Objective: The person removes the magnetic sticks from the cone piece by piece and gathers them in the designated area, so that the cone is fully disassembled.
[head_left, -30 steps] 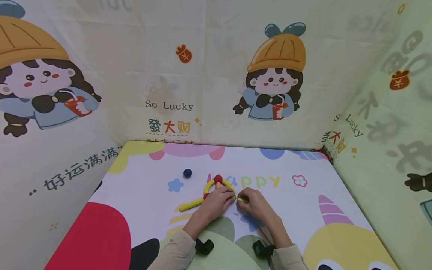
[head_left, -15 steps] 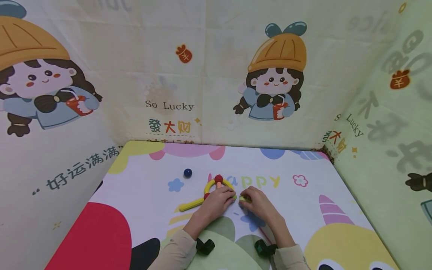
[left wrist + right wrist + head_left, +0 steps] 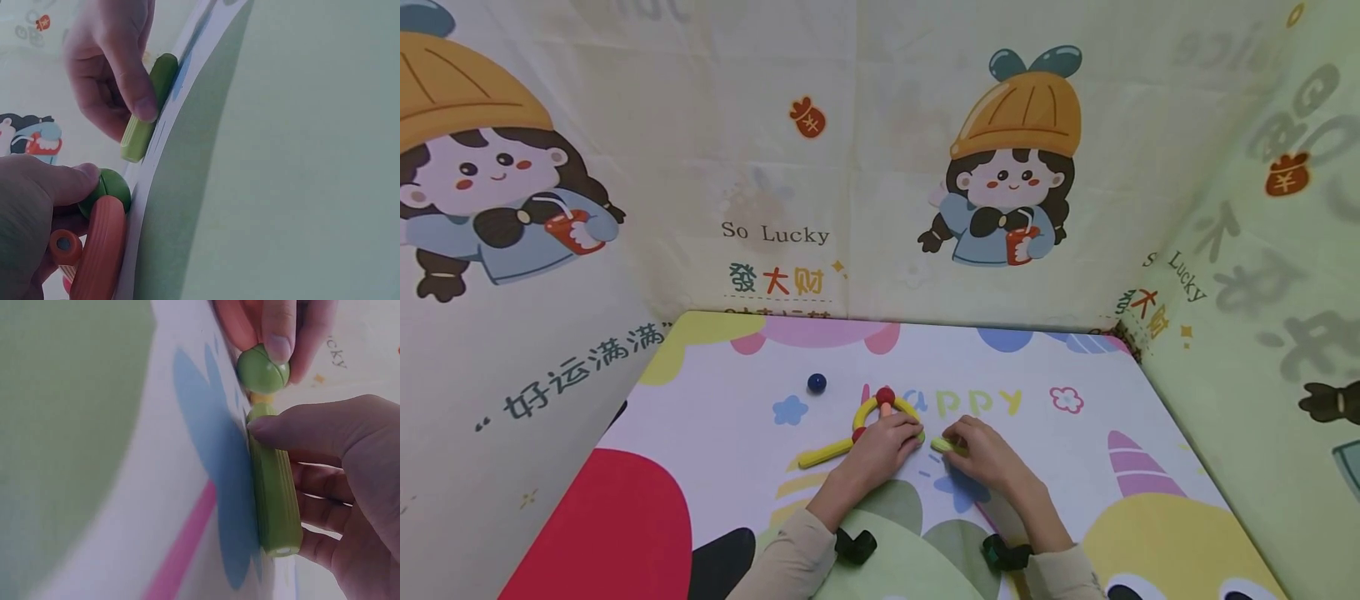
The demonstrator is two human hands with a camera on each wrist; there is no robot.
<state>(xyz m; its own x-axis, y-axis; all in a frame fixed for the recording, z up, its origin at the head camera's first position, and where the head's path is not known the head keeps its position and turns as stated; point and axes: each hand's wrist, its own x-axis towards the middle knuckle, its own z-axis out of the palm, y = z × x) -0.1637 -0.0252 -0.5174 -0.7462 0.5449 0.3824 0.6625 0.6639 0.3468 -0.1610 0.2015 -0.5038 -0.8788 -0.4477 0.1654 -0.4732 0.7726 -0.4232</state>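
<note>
My left hand [image 3: 904, 433] pinches a green ball [image 3: 110, 189] at the right end of a small build on the mat: a yellow arc [image 3: 867, 410] topped by a red ball [image 3: 885, 396], an orange stick [image 3: 100, 250] and a straight yellow stick [image 3: 823, 456]. My right hand [image 3: 958, 442] pinches a green ribbed stick [image 3: 273, 487] lying on the mat. The stick's tip points at the green ball [image 3: 262, 369] and sits just short of it. The left hand's fingers [image 3: 278, 328] cover the ball's top.
A dark blue ball [image 3: 816, 383] lies alone on the printed play mat [image 3: 700, 417], up and to the left of the build. Cartoon-printed cloth walls [image 3: 850, 167] close in the back and both sides. Black wrist bands [image 3: 855, 546] sit on both forearms.
My right hand has slid slightly to the right with the green stick. The left hand and the build have stayed put.
</note>
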